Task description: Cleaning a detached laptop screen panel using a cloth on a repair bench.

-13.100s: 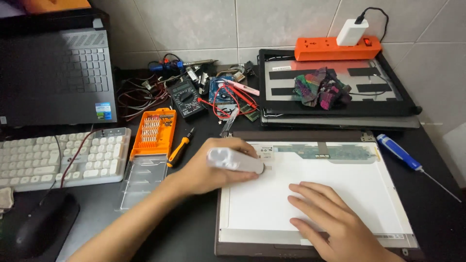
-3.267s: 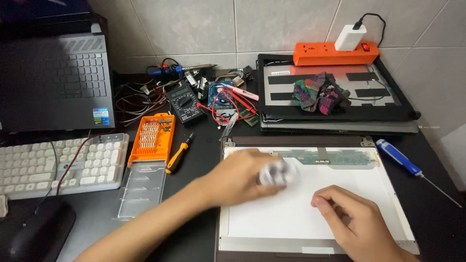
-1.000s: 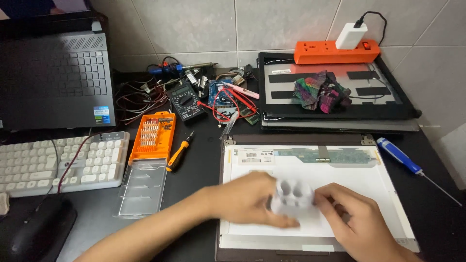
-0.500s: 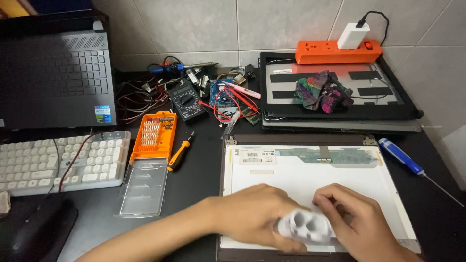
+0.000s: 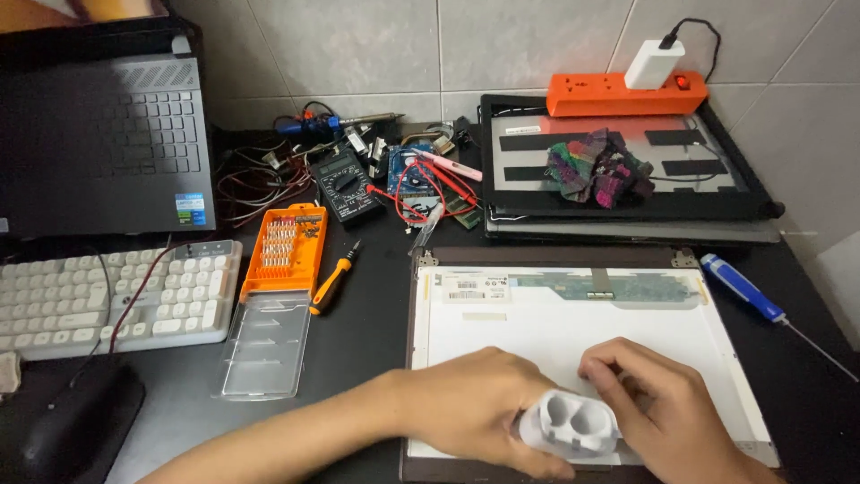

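Cluttered desk: both hands' fingers grip a white case (image 5: 570,424) at the panel (image 5: 573,314)'s near edge.

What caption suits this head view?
Left hand grips a white two-hole tool over a bare display panel; right hand rests beside it.

keyboard (image 5: 107,296) left of bit case (image 5: 273,296), panel (image 5: 573,314) right
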